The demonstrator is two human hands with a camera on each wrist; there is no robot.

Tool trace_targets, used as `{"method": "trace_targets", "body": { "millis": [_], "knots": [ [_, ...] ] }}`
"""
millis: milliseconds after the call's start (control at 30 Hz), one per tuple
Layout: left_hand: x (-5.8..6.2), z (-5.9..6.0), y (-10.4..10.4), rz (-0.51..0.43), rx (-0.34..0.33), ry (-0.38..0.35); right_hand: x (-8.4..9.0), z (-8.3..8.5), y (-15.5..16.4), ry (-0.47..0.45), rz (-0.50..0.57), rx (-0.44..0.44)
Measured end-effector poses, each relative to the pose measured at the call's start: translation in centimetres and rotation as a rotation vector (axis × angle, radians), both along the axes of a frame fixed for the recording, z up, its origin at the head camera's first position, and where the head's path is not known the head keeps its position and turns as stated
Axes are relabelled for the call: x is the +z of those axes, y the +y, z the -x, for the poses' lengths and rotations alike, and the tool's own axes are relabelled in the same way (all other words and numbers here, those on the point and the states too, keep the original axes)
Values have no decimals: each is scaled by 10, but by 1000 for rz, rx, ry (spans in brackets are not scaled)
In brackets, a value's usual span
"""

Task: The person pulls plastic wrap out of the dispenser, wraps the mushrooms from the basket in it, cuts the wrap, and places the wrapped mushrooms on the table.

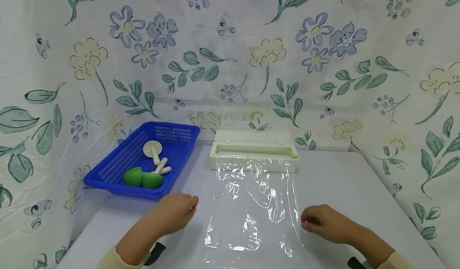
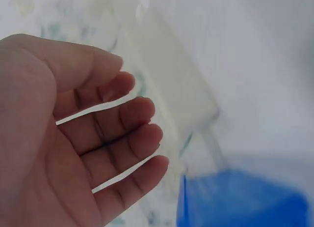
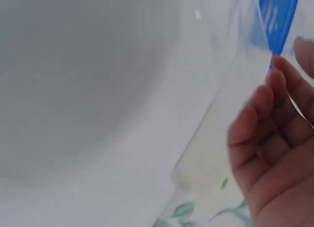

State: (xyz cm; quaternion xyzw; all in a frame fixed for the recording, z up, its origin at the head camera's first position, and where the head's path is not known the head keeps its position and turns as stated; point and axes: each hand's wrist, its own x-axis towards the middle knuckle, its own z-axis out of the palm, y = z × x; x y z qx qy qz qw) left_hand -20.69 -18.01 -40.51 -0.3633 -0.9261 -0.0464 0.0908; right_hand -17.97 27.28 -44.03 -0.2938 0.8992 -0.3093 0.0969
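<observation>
Grip: my left hand [image 1: 175, 212] hangs loose-fingered and holds nothing; my right hand [image 1: 321, 221] curls at the film's edge, though I cannot tell whether it pinches.
Film: clear, crinkled cling film [image 1: 255, 205] lies flat on the table [image 1: 341, 181], between my hands.
Dispenser: long white plastic box [image 1: 254, 154], lid up.
Basket: blue perforated plastic [image 1: 143, 161].
</observation>
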Motion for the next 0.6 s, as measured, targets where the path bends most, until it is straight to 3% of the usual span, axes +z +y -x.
{"method": "trace_targets", "body": {
  "millis": [167, 267, 433, 600],
  "knots": [
    [38, 50, -32, -55, 194, -147, 2, 44, 16, 49, 58, -186],
    [54, 79, -53, -60, 265, -244, -1, 68, 21, 92, 107, -296],
    [67, 126, -86, -85, 278, -338, -8, 106, 17, 145, 202, -479],
    [70, 160, -106, -90, 310, -399, -10, 138, 7, 160, 379, -612]
  ]
}}
